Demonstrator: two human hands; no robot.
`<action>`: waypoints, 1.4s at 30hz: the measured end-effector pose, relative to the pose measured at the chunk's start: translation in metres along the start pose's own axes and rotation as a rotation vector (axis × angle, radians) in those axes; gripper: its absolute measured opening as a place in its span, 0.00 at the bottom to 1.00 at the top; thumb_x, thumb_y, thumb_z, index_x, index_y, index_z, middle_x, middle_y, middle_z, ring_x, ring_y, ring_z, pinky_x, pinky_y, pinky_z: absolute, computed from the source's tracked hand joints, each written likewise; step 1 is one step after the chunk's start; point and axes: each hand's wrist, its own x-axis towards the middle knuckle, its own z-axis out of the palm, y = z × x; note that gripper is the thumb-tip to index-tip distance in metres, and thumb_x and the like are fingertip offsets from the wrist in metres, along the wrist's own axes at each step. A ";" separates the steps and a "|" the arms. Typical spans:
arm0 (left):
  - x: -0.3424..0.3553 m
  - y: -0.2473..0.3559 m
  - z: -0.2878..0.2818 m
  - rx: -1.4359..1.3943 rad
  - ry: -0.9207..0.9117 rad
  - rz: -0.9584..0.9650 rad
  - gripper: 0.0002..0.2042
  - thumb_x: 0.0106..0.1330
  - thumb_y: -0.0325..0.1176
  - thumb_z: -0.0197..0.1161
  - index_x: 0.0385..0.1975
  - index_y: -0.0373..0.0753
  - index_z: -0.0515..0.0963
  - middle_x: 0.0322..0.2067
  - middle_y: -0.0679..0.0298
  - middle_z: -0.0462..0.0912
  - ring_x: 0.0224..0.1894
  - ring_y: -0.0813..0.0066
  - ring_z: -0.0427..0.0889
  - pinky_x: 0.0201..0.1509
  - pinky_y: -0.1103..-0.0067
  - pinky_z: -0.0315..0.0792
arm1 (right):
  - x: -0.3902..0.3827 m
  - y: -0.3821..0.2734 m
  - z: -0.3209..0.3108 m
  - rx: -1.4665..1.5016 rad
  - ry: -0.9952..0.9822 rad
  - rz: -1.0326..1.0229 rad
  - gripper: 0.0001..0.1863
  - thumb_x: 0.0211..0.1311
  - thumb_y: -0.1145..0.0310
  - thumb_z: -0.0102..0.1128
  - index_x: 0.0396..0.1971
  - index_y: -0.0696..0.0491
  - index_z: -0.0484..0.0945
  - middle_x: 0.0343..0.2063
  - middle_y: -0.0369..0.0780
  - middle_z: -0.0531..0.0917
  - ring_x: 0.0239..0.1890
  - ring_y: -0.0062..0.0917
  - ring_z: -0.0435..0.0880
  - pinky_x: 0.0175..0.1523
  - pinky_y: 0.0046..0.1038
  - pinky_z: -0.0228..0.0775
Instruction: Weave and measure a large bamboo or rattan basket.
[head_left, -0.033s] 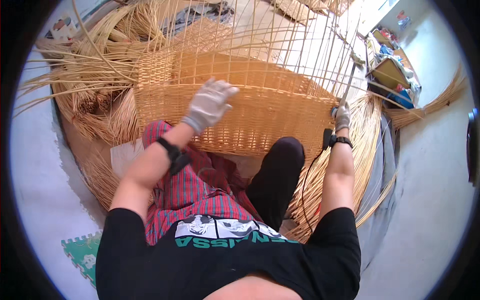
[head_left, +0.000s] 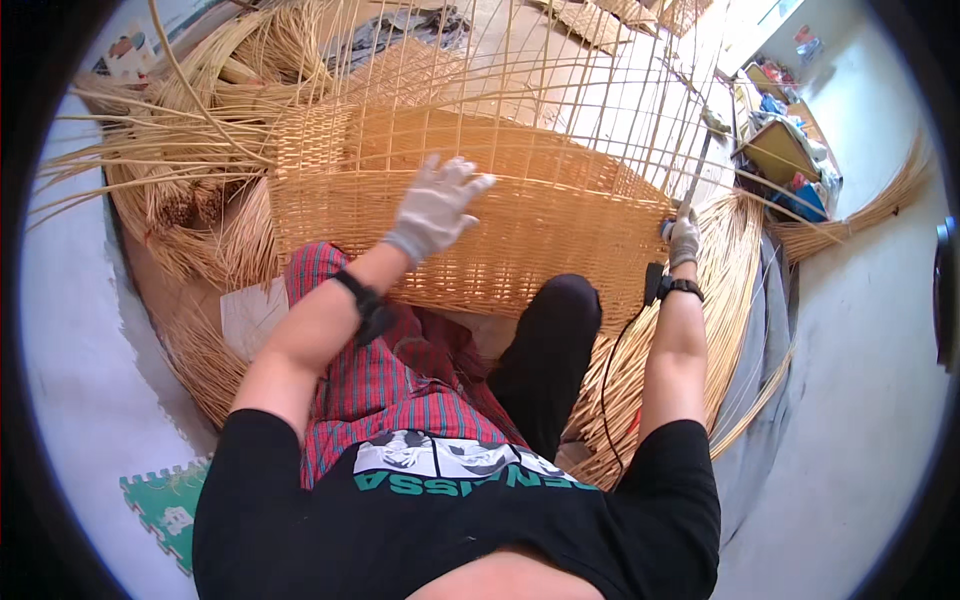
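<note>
"Starting with the left hand [head_left: 437, 208], what do you see?"

"A pale glove, fingers spread, holding nothing. It is over the near wall of the woven basket [head_left: 560, 240], close to the upper woven edge. Whether it touches, I can't tell."

"And the right hand [head_left: 684, 238]?"

"Gloved too, at the basket's right end, its fingers partly hidden. A long grey strip [head_left: 700, 168] runs up from it, but I can't tell whether the hand is gripping that or the basket."

"Where is the basket itself?"

"Just beyond the person's knees, its long side lying across in front of them. A fan of upright rods [head_left: 535, 90] rises from the weave, and a thicker rod [head_left: 187, 88] curves up at the left end."

"What lies around it?"

"Heaps of cane [head_left: 265, 65] toward the left edge of the floor [head_left: 570, 75], and a thick sheaf of pale rods [head_left: 730, 270] toward its right edge, beside the right forearm."

"Anything on the lap?"

"Red checked cloth [head_left: 360, 380] over the left leg; the right knee [head_left: 560, 310] is in black."
</note>
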 end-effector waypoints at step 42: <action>0.053 0.040 0.057 0.164 -0.281 -0.257 0.46 0.54 0.59 0.71 0.73 0.53 0.61 0.67 0.63 0.69 0.71 0.61 0.65 0.77 0.54 0.46 | -0.187 -0.058 0.106 0.436 -0.407 0.098 0.19 0.78 0.54 0.49 0.37 0.55 0.79 0.24 0.39 0.82 0.24 0.21 0.78 0.27 0.24 0.70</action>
